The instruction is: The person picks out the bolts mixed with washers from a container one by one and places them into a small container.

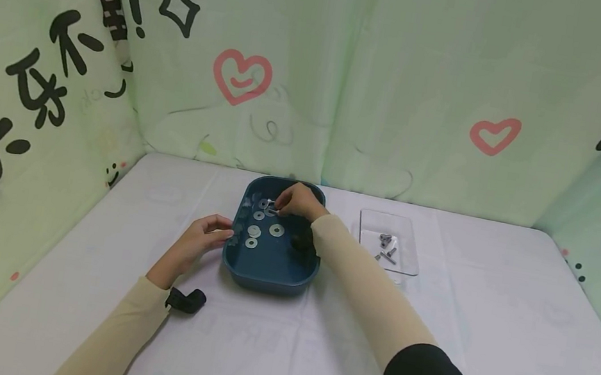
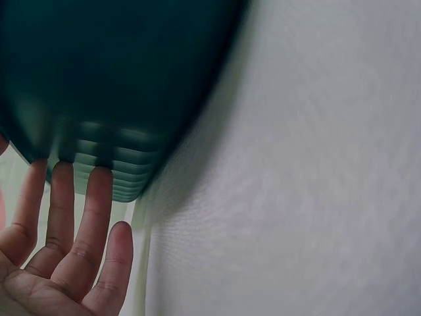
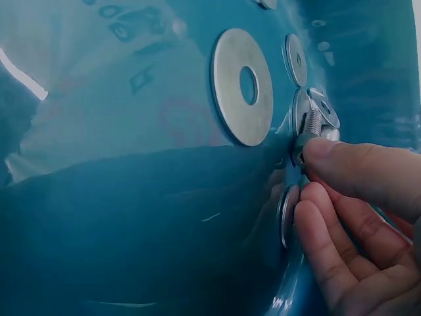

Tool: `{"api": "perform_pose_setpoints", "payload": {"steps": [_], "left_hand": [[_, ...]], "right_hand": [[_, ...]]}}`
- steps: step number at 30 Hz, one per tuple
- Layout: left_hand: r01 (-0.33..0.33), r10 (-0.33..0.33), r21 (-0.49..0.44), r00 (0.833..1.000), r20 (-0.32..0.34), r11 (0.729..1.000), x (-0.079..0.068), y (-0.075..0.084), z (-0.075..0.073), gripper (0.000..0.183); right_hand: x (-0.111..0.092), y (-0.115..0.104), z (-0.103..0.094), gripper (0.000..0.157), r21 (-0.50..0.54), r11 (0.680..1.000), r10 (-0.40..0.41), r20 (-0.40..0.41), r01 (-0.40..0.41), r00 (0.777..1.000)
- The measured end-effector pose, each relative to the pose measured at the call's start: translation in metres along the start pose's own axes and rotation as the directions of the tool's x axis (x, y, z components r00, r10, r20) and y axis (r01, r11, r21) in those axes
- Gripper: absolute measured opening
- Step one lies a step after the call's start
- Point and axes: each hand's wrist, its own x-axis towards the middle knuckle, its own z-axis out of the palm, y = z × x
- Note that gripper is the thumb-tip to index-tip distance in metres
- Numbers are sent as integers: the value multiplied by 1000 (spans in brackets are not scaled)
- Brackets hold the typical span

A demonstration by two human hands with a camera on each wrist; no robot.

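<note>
In the head view, my right hand [image 1: 300, 202] reaches into the far part of a dark blue tray [image 1: 271, 267]. Its thumb and fingers pinch a small metal bolt [image 3: 313, 123], whose threaded end sticks out toward the washers. Flat round washers lie on the tray floor, among them a large washer [image 3: 227, 89] and a smaller one [image 3: 297, 60]. Another washer [image 3: 288, 214] stands out beside my lower fingertips. My left hand [image 1: 201, 239] is at the tray's left side; its fingers [image 2: 92, 217] lie nearly straight, tips against the outer wall.
To the right of the blue tray sits a clear plastic box [image 1: 405, 245] holding several small bolts [image 1: 388, 257]. A white cloth [image 1: 487, 345] covers the table. Printed green curtains [image 1: 407, 100] close off the back and both sides.
</note>
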Motion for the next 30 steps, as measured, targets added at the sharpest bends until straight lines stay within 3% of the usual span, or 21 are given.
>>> {"api": "perform_pose_setpoints", "payload": {"steps": [13,30], "left_hand": [[9,-9,-6,1000,-15,1000,0,1,1,35],[-8,8,-9,1000,-11,1000,0,0,1,35]], "right_hand": [[1,-3,4,15,-83,995,-48,19,49,999],[0,-4,4,14,-104,994,-33,46,38,998]]}}
